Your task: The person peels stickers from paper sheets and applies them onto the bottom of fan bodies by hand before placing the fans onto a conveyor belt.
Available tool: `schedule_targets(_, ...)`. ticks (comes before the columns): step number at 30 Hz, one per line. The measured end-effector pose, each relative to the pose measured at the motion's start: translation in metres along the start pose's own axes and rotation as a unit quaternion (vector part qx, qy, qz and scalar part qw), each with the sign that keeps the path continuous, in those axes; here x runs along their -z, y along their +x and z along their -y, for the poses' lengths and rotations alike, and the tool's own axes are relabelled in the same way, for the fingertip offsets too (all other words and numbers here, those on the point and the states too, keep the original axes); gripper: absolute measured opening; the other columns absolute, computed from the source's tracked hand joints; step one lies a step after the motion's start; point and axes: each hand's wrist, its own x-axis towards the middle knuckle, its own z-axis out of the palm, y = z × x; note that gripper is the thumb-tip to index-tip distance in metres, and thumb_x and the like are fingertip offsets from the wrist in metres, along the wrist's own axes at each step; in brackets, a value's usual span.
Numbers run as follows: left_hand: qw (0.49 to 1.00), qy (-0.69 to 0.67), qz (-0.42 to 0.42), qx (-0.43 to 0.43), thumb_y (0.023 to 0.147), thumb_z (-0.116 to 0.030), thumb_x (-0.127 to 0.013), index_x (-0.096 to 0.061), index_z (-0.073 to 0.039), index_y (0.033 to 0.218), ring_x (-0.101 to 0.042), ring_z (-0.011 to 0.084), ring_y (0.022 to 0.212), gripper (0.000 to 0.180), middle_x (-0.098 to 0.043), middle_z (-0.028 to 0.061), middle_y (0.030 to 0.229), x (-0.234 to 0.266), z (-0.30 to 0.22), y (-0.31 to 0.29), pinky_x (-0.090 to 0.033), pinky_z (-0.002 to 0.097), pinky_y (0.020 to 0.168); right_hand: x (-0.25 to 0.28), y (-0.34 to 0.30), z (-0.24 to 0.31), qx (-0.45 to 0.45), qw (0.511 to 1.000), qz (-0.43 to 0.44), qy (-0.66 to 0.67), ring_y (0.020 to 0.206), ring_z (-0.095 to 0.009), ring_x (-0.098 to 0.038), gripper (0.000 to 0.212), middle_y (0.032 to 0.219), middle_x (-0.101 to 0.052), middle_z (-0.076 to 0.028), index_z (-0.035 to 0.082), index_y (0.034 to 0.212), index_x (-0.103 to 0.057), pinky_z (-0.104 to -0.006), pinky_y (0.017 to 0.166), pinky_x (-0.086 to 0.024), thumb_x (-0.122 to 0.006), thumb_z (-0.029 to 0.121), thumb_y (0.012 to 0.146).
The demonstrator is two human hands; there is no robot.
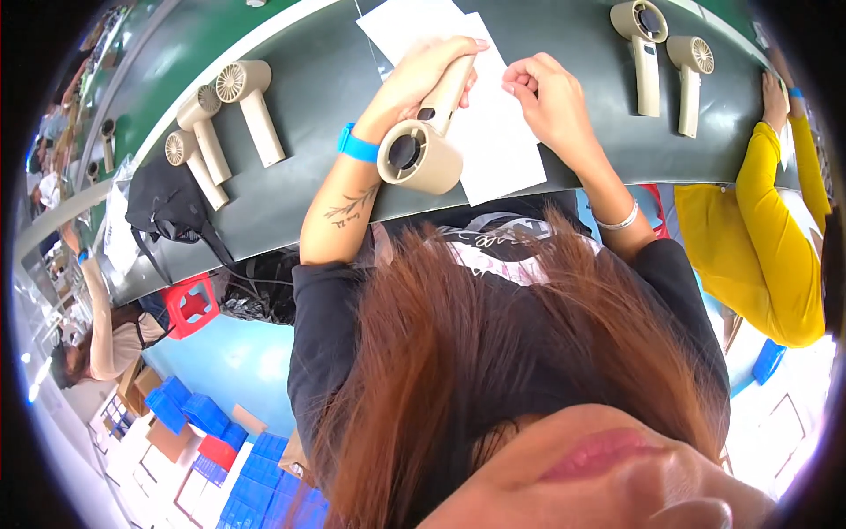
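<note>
Beige plastic fills our left hand (425,75): we have its fingers clamped around the handle of a handheld fan (438,166), whose round head, with a dark disc in its opening, points down toward the tabletop's near edge. We see the handle slant away from us, toward the far edge. Our right hand (555,101) hovers beside it, its fingers curled and its thumb near the forefinger; we cannot tell whether those tips meet, and we see nothing between them.

Beneath our hands, a white sheet (507,159) runs to the near edge of the dark tabletop (330,115), while a second sheet (397,26) lies toward the far edge. To our left we find three beige fans (258,115) grouped together, their heads toward the far edge, and a black bag (167,198) by the near edge. To our right, two more fans (648,79) lie near each other by the far edge. Beyond them, a co-worker in yellow sleeves (767,194) rests a hand (775,101) at the tabletop's right end.
</note>
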Motion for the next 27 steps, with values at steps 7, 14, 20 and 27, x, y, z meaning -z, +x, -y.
schedule_targets(7,1.0,0.014,-0.002,0.007,0.084,-0.028,-0.063,-0.06,0.0,0.09,-0.056,0.0141,0.046,0.029,-0.055,0.0067,0.059,0.0,-0.006,-0.004,-0.046,0.0253,0.041,0.006,0.01,0.006,-0.031,0.998,0.038,0.026,0.062,-0.017,-0.053,0.011,0.076,-0.055,-0.007,0.002,0.089,-0.06,-0.0297,0.062,-0.045,-0.065,0.002,0.079)
schedule_targets(14,1.0,-0.011,-0.007,0.004,0.086,-0.028,-0.061,-0.061,-0.002,0.106,-0.057,0.0101,0.05,0.033,-0.057,0.0046,0.063,0.003,0.003,-0.004,-0.047,0.0218,0.043,0.032,-0.001,0.003,0.088,0.989,0.097,0.065,0.08,-0.014,-0.053,0.009,0.09,-0.054,-0.007,0.002,0.091,-0.057,-0.0253,0.071,-0.044,-0.06,0.0,0.083)
schedule_targets(20,0.948,-0.046,-0.058,-0.31,0.077,-0.018,-0.075,-0.065,-0.002,0.092,-0.059,0.0132,0.06,0.024,-0.064,0.0073,0.075,-0.001,-0.054,-0.045,-0.049,0.0236,0.057,0.067,0.003,0.024,0.011,0.943,-0.01,0.332,0.084,-0.011,-0.056,0.006,0.09,-0.058,-0.005,-0.001,0.093,-0.056,-0.0233,0.077,-0.045,-0.055,0.004,0.091)
schedule_targets(27,0.734,0.364,-0.229,-0.526,0.065,-0.008,-0.081,-0.066,-0.003,0.094,-0.06,0.016,0.074,0.034,-0.063,0.0075,0.092,-0.015,-0.044,-0.058,-0.049,0.026,0.07,0.072,0.01,0.052,0.076,0.938,-0.029,0.336,0.095,-0.015,-0.054,0.012,0.101,-0.055,-0.011,-0.004,0.098,-0.057,-0.0254,0.083,-0.043,-0.057,-0.005,0.087)
